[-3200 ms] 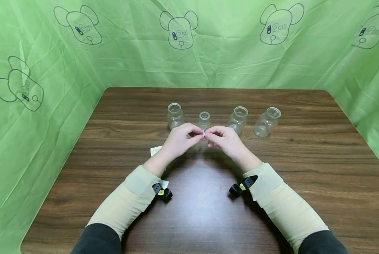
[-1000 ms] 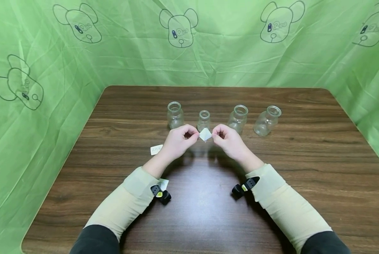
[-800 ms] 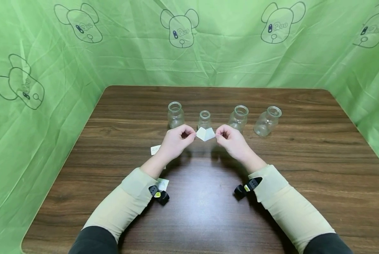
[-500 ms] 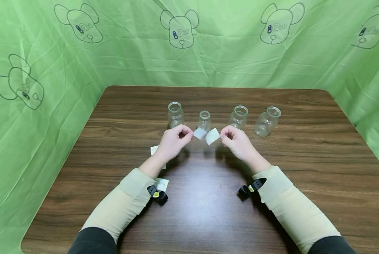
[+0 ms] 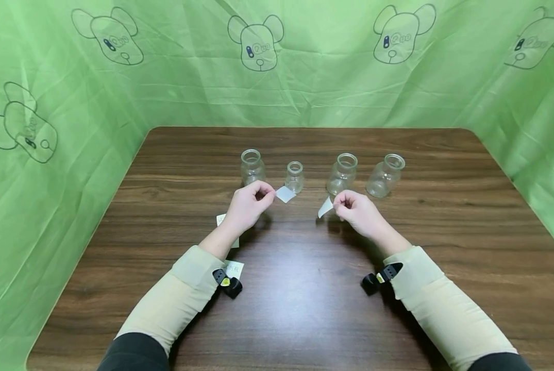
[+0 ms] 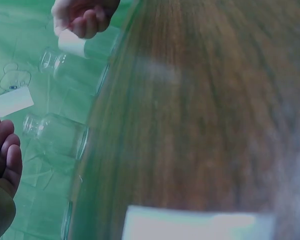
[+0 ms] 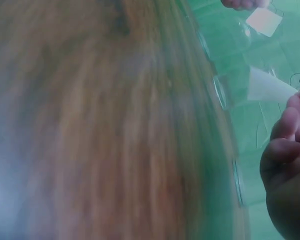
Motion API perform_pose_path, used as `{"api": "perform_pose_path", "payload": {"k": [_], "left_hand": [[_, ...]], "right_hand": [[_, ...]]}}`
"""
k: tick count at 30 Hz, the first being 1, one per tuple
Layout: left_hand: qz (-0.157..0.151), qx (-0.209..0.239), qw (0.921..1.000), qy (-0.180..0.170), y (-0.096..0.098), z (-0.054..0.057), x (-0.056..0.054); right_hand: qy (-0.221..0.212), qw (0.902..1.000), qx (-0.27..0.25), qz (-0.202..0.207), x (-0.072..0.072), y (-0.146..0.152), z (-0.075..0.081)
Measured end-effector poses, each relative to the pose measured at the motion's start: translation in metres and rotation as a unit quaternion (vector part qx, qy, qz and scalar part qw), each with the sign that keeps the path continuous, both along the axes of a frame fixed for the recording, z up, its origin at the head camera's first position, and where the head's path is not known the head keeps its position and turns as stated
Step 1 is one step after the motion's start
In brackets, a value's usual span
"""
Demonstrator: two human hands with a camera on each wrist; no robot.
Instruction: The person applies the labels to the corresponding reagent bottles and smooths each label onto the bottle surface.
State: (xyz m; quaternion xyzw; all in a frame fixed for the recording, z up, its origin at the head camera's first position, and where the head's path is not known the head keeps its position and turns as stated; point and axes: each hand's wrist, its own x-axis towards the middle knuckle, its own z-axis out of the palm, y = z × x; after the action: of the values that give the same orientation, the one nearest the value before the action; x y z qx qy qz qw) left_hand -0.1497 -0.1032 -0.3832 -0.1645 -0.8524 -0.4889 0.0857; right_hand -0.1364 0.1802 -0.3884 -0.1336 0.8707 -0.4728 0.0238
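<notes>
My left hand (image 5: 249,203) pinches a small white paper square (image 5: 285,194) by its corner, thumb against fingertip, just in front of the small glass jar (image 5: 294,180). A second small paper piece (image 5: 325,207), slightly curled, is pinched by my right hand (image 5: 360,214) in front of the jar to the right (image 5: 341,178). Both pieces are held above the table and apart from each other. They look like a label and its backing; which is which I cannot tell. The right wrist view shows the right hand's piece (image 7: 270,85) standing out from the fingertips.
Two more clear glass jars stand in the row, one at its left end (image 5: 252,167) and one at its right end (image 5: 385,178). White slips with writing lie by my left forearm, including one slip (image 5: 234,269) near the cuff; the arm partly covers them.
The hands were together on one small piece; it opened out into two halves that came apart. Since then my right hand has moved right and toward me, the left slightly left.
</notes>
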Motion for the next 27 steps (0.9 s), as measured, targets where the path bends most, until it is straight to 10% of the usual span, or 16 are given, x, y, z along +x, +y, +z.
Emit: {"api": "perform_pose_path", "payload": {"k": [12,27], "left_hand": [[0.012,0.002,0.9999,-0.005,-0.004,0.002,0.0],[0.003,-0.004,0.9999,0.013,-0.002,0.006,0.0]], "right_hand": [[-0.004,0.9871,0.16,0.01,0.01,0.032,-0.005],[0.048,0.9731,0.225,0.013,0.024,0.056,-0.011]]}}
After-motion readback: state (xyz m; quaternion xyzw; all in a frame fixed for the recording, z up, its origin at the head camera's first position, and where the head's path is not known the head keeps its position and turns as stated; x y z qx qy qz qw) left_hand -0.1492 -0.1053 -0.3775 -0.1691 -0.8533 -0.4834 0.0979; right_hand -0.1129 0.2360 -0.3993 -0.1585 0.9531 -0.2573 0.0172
